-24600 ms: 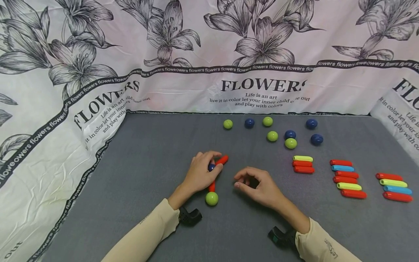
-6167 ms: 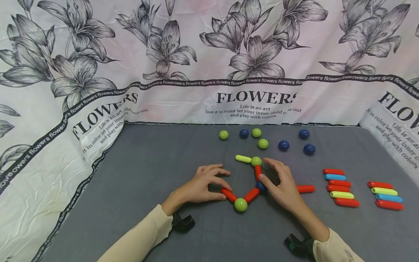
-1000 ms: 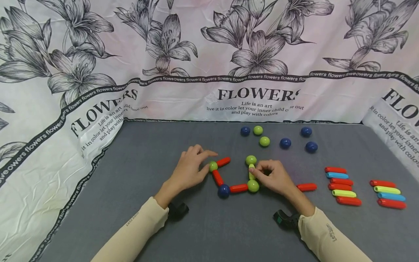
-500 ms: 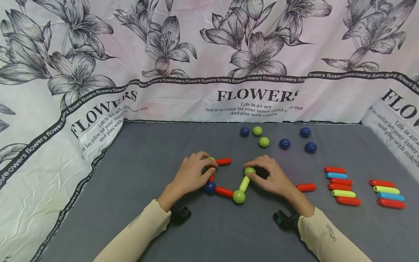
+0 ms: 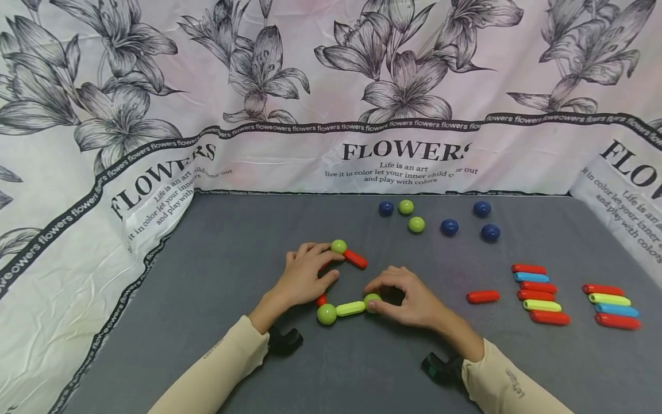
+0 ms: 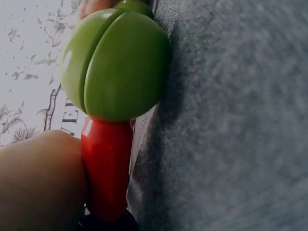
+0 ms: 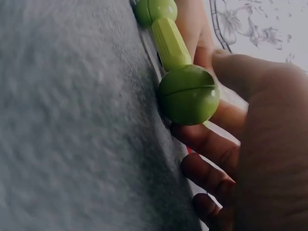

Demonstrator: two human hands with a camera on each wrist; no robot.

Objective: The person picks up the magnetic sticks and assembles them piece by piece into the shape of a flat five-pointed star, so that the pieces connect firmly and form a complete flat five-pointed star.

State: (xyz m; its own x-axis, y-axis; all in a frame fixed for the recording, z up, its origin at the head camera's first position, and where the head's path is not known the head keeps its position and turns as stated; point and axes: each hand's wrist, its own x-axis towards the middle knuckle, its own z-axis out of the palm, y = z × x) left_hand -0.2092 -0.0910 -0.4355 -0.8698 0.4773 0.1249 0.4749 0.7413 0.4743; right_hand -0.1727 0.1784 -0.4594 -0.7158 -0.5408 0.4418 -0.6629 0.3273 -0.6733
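Observation:
A chain of balls and sticks lies on the grey table. My left hand point(image 5: 307, 273) curls over its left part, gripping it and hiding the blue ball point(image 6: 108, 221), seen low in the left wrist view beside a red stick point(image 6: 107, 168). Above those fingers, a green ball point(image 5: 338, 246) carries another red stick point(image 5: 355, 259) with a free end. Nearest me sits a second green ball point(image 5: 327, 314), joined by a yellow stick point(image 5: 350, 309) to a third green ball point(image 5: 372, 302). My right hand point(image 5: 405, 293) pinches that third ball between thumb and fingers.
A loose red stick point(image 5: 483, 296) lies right of my right hand. Two stacked rows of coloured sticks, one by a blue stick point(image 5: 531, 277) and one by a yellow stick point(image 5: 610, 299), are farther right. Several blue and green balls, including a blue ball point(image 5: 449, 227), are scattered at the back.
The chain has turned clockwise; its yellow stick and end ball have swung toward me and left. My right hand has come down with that ball, and my left hand has closed over the chain's left side.

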